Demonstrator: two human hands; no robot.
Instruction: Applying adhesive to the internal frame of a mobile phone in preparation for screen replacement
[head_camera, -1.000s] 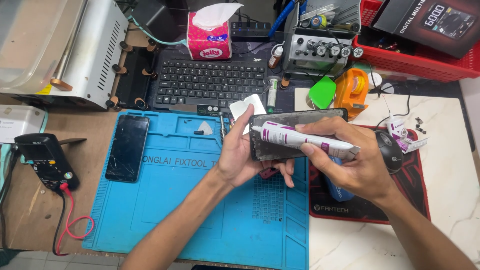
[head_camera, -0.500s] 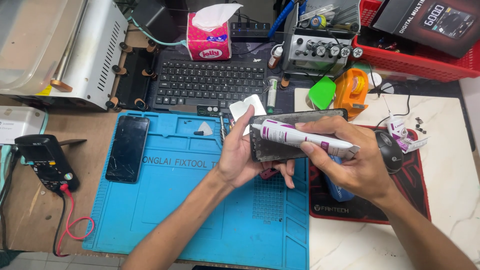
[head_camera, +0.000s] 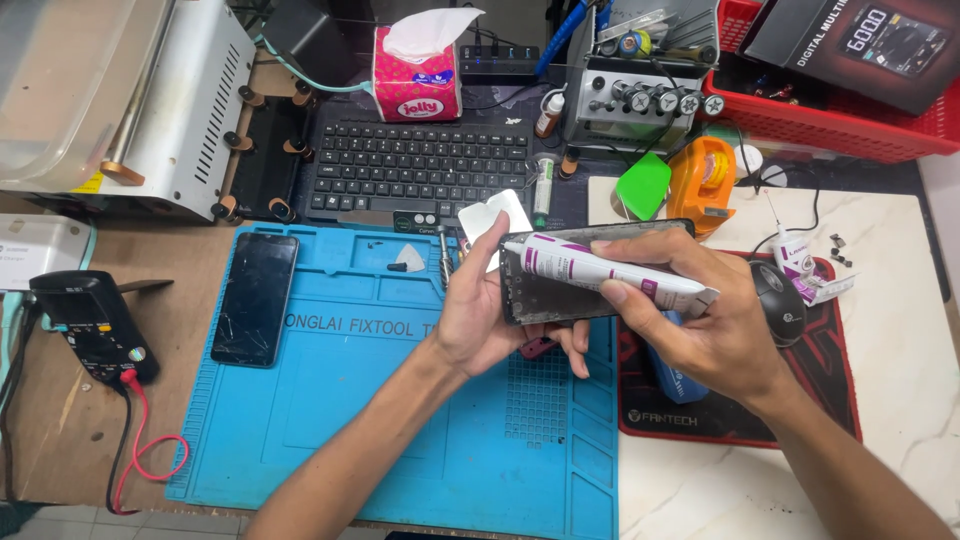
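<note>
My left hand (head_camera: 482, 300) grips one end of a dark phone frame (head_camera: 560, 298), holding it flat above the blue repair mat (head_camera: 330, 420). My right hand (head_camera: 700, 320) holds a white and purple glue tube (head_camera: 590, 268), its nozzle tip lying at the frame's upper left corner, close to my left fingers. A black phone with a cracked screen (head_camera: 255, 298) lies on the mat's left side.
A black keyboard (head_camera: 420, 170) and a pink tissue box (head_camera: 417, 75) sit behind the mat. An orange tape dispenser (head_camera: 702, 180), a green pick (head_camera: 642, 187), a mouse (head_camera: 778, 300) on a dark pad, a multimeter (head_camera: 90, 322) with a red lead, and a red basket (head_camera: 830, 125) surround the work.
The tube's nozzle has slid slightly left along the frame's top edge. Both hands otherwise stay in place.
</note>
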